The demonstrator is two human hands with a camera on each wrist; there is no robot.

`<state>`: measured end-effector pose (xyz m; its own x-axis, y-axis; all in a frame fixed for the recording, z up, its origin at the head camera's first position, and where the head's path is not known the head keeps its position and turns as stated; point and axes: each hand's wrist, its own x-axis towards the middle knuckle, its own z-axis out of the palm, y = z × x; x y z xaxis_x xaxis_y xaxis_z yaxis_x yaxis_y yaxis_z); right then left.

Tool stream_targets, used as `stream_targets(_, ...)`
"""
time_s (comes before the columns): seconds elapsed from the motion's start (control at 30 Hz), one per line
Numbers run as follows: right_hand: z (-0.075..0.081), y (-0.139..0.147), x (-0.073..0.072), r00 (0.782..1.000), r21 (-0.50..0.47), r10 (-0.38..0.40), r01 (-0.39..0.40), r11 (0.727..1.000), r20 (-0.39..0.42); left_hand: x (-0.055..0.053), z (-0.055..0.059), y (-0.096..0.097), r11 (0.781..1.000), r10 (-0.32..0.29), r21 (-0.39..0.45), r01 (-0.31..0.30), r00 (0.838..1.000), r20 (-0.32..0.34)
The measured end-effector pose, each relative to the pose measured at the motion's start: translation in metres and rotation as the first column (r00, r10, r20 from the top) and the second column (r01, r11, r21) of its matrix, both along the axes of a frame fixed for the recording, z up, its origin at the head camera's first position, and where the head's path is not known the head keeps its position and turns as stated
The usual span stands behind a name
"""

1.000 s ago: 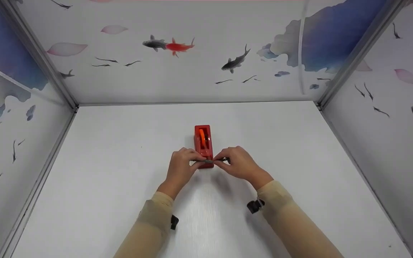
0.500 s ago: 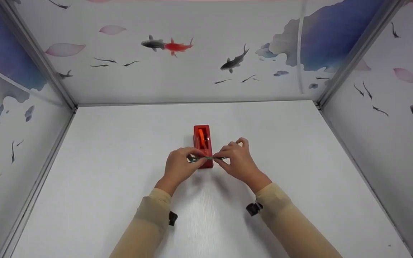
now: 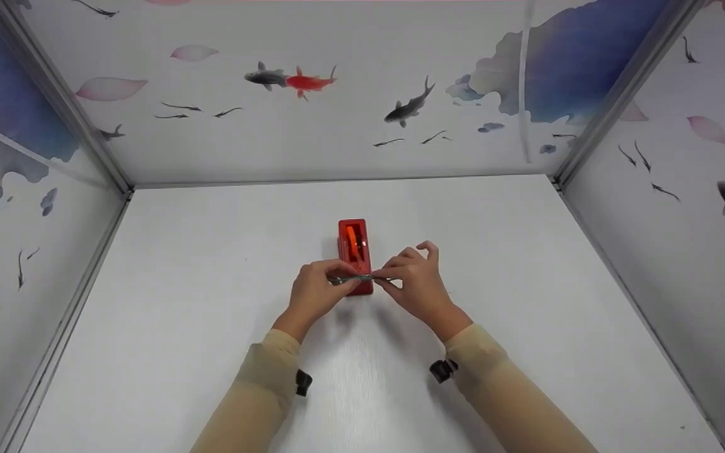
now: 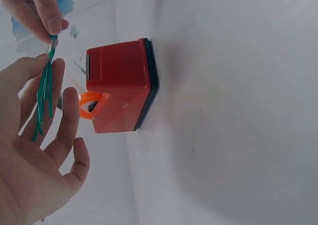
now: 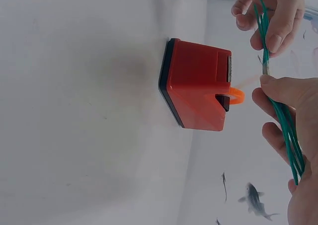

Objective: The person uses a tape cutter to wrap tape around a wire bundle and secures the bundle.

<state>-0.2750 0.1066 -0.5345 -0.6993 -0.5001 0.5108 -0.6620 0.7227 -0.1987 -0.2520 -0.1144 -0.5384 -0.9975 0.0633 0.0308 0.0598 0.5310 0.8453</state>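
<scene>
A bundle of thin green strands (image 5: 285, 130), like wires or ties, stretches between both hands just above the front of a red tape dispenser (image 4: 119, 68). My left hand (image 3: 317, 290) pinches one side of it between thumb and fingers. On the other side, my right hand (image 3: 420, 286) pinches it with thumb and fingertips, one finger raised. Between the two pinches a pale, clear band (image 5: 266, 66), like a piece of tape, shows around the strands. Loose strand ends fan across the left palm in the left wrist view.
The dispenser carries an orange tape core (image 5: 236, 96) and a toothed cutting edge (image 4: 88, 67). It stands on a white table (image 3: 211, 251). Walls printed with fish (image 3: 318, 82) and petals enclose the back and both sides.
The right hand's fingers have shifted, and one finger has lifted away. The bundle has moved slightly away from the person. Both hands keep their pinch; the dispenser stays in place.
</scene>
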Motion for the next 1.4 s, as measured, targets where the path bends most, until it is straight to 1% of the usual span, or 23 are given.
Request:
stream_targets(0.17, -0.003, -0.001, 0.002, 0.999, 0.012, 0.002, -0.002, 1.0, -0.053, -0.001, -0.005, -0.001, 0.993, -0.021, 0.116, 0.015, 0.999, 0.044)
stream_targets(0.23, -0.003, -0.001, 0.002, 0.998, 0.028, -0.003, 0.004, 1.0, -0.059, -0.001, -0.008, -0.001, 0.989, -0.023, 0.147, 0.015, 0.998, 0.056)
stream_targets(0.3, -0.003, -0.002, 0.003, 0.999, 0.039, -0.014, 0.015, 0.999, -0.046, 0.0, -0.009, -0.001, 0.988, -0.025, 0.155, 0.015, 0.998, 0.061)
stream_targets(0.4, 0.0, -0.003, 0.003, 0.999, 0.048, -0.042, 0.042, 0.998, 0.01, 0.001, -0.01, -0.001, 0.989, -0.019, 0.147, 0.011, 0.998, 0.051)
stream_targets(0.47, 0.004, -0.005, 0.003, 0.995, 0.048, -0.059, 0.056, 0.997, 0.074, 0.001, -0.009, -0.002, 0.99, -0.01, 0.142, 0.003, 0.999, 0.046)
stream_targets(0.53, 0.007, -0.006, 0.003, 0.986, 0.049, -0.075, 0.068, 0.996, 0.149, 0.001, -0.009, -0.002, 0.99, 0.0, 0.141, -0.006, 0.999, 0.042)
stream_targets(0.6, 0.009, -0.007, 0.002, 0.972, 0.059, -0.084, 0.073, 0.996, 0.221, 0.002, -0.008, -0.003, 0.991, 0.009, 0.136, -0.014, 0.999, 0.04)
stream_targets(0.77, 0.013, -0.008, -0.001, 0.918, 0.076, -0.086, 0.062, 0.995, 0.388, 0.003, -0.008, -0.002, 0.994, 0.019, 0.105, -0.022, 0.999, 0.027)
stream_targets(0.87, 0.015, -0.008, -0.002, 0.882, 0.071, -0.079, 0.051, 0.996, 0.465, 0.003, -0.008, -0.002, 0.997, 0.017, 0.08, -0.016, 1.0, -0.011)
stream_targets(0.93, 0.016, -0.008, -0.003, 0.85, 0.059, -0.073, 0.049, 0.997, 0.522, 0.003, -0.009, -0.002, 0.998, 0.009, 0.065, -0.006, 0.999, -0.047)
stream_targets(1.0, 0.016, -0.008, -0.004, 0.813, 0.045, -0.064, 0.047, 0.998, 0.579, 0.003, -0.009, -0.003, 0.999, 0.003, 0.053, 0.001, 0.997, -0.074)
stream_targets(1.07, 0.017, -0.008, -0.005, 0.777, 0.034, -0.058, 0.047, 0.998, 0.627, 0.003, -0.009, -0.003, 0.999, -0.002, 0.038, 0.006, 0.996, -0.089)
stream_targets(1.1, 0.016, -0.007, -0.006, 0.764, 0.026, -0.051, 0.045, 0.999, 0.643, 0.003, -0.009, -0.003, 1.0, -0.005, 0.03, 0.008, 0.996, -0.093)
stream_targets(1.17, 0.015, -0.007, -0.008, 0.742, -0.011, -0.021, 0.038, 0.999, 0.67, 0.003, -0.009, -0.003, 1.0, -0.007, 0.008, 0.008, 0.994, -0.108)
stream_targets(1.23, 0.012, -0.007, -0.011, 0.718, -0.078, 0.033, 0.029, 0.997, 0.695, 0.003, -0.008, -0.003, 1.0, -0.011, -0.01, 0.01, 0.991, -0.131)
stream_targets(1.33, 0.007, -0.006, -0.014, 0.681, -0.19, 0.125, 0.021, 0.981, 0.722, 0.003, -0.008, -0.003, 1.0, -0.015, -0.029, 0.01, 0.987, -0.16)
stream_targets(1.4, 0.004, -0.005, -0.015, 0.667, -0.237, 0.164, 0.019, 0.971, 0.727, 0.003, -0.009, -0.003, 1.0, -0.012, -0.024, 0.009, 0.988, -0.153)
